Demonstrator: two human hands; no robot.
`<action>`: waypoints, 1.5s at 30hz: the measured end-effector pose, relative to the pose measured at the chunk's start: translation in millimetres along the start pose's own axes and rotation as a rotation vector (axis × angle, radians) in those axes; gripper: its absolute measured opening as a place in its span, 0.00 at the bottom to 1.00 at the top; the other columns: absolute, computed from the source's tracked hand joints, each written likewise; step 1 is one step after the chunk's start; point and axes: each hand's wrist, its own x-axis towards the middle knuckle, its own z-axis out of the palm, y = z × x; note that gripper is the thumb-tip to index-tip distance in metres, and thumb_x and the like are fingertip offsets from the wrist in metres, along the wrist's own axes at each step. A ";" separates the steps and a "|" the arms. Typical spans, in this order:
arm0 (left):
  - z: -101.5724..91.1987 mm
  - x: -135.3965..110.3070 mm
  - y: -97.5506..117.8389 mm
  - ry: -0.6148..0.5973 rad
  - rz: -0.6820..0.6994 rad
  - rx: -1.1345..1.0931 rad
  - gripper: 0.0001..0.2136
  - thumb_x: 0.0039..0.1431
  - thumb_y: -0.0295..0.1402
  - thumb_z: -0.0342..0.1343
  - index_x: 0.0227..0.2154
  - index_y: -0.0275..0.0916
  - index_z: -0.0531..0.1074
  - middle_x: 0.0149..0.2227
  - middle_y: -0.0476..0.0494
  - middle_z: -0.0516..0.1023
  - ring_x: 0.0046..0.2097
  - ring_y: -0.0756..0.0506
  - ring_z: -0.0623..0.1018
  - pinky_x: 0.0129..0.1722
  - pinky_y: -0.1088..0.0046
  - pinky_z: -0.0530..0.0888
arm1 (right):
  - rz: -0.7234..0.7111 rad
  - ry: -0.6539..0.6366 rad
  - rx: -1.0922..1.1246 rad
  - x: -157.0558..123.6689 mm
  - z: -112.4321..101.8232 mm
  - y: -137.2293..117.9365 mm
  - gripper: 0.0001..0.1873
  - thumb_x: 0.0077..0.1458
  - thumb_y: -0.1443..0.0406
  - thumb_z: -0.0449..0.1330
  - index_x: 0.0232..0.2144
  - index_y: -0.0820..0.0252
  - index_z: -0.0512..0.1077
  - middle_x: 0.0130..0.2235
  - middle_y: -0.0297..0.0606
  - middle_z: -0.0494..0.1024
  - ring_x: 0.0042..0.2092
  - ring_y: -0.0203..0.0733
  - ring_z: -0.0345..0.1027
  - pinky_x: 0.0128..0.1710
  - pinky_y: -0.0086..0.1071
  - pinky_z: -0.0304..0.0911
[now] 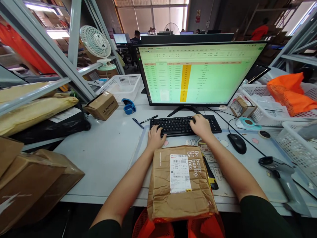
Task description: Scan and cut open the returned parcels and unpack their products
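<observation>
Both of my hands rest on a black keyboard (178,125) in front of a monitor (200,74) that shows a green spreadsheet. My left hand (156,137) lies on the keyboard's left end, fingers bent over the keys. Over the right half, my right hand (201,125) has its fingers spread on the keys. Neither hand holds anything. Between my forearms, a brown paper-wrapped parcel (179,180) with a white shipping label lies at the table's near edge.
A black mouse (237,143) and a grey barcode scanner (282,173) lie to the right. White baskets (266,115) hold packets and orange bags. Left: two pens (145,121), a blue tape dispenser (129,106), a small carton (102,105), stacked parcels (32,178), a fan (96,44).
</observation>
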 end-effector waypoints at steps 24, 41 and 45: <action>-3.6 1.3 4.4 -0.057 -0.043 -0.045 0.23 0.63 0.41 0.55 0.59 0.38 0.72 0.69 0.32 0.65 0.73 0.31 0.59 0.70 0.47 0.58 | 0.081 0.074 -0.050 -58.5 31.0 107.0 0.27 0.65 0.58 0.52 0.58 0.69 0.73 0.64 0.59 0.70 0.66 0.61 0.60 0.64 0.58 0.55; 3.5 3.3 -4.2 -0.070 -0.038 -0.086 0.26 0.60 0.42 0.55 0.60 0.40 0.72 0.69 0.33 0.64 0.73 0.30 0.57 0.71 0.45 0.55 | 0.135 0.031 -0.091 -58.3 34.3 110.3 0.31 0.67 0.55 0.49 0.64 0.70 0.67 0.68 0.62 0.63 0.70 0.64 0.51 0.64 0.63 0.51; 3.2 3.2 -4.7 -0.083 -0.038 -0.081 0.26 0.60 0.42 0.54 0.60 0.39 0.71 0.69 0.33 0.63 0.73 0.30 0.57 0.72 0.45 0.54 | 0.145 0.033 -0.073 -58.2 33.6 109.6 0.31 0.67 0.56 0.49 0.64 0.70 0.68 0.68 0.61 0.64 0.70 0.64 0.51 0.64 0.63 0.51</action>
